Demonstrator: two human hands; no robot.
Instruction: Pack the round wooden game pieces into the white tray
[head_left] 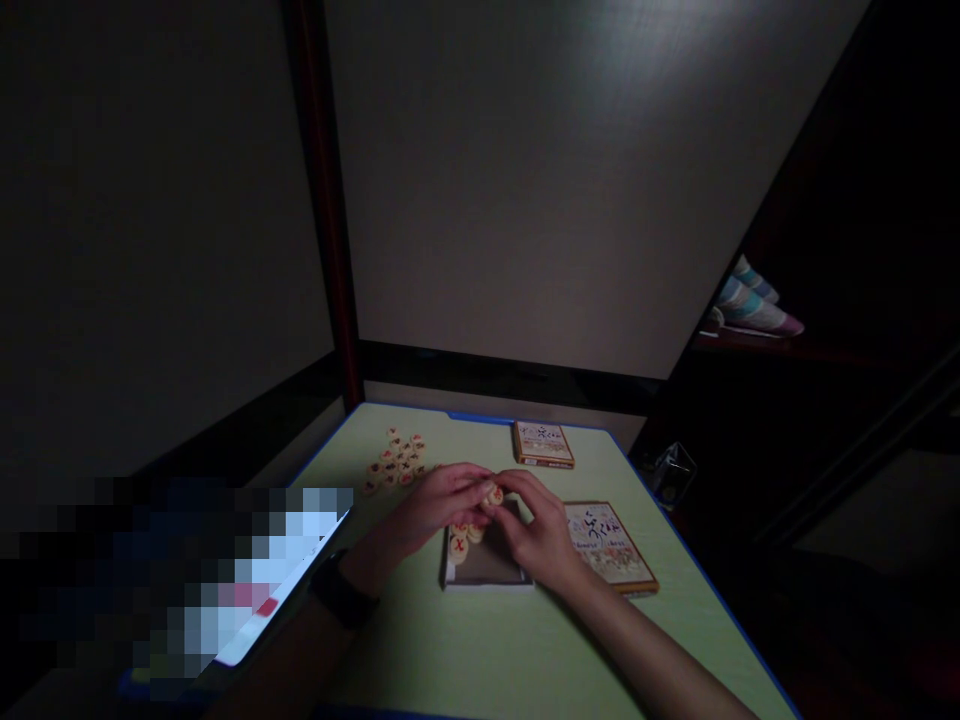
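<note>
Both hands meet over an open shallow grey box (491, 578) in the middle of a green table. My left hand (439, 505) and my right hand (536, 530) each pinch round cream game discs (493, 494) marked in red, held between the fingertips above the box. A few more such discs (461, 540) lie inside the box at its left end. A loose cluster of several discs (397, 462) with red and dark marks lies on the table beyond my left hand. A dark watch band sits on my left wrist.
The green table (480, 650) has a blue edge. An orange-bordered box lid (611, 545) lies right of the grey box; a similar one (544, 444) lies further back. A lit tablet (247, 610) rests at the left. A clear cup (673, 472) stands off the right edge.
</note>
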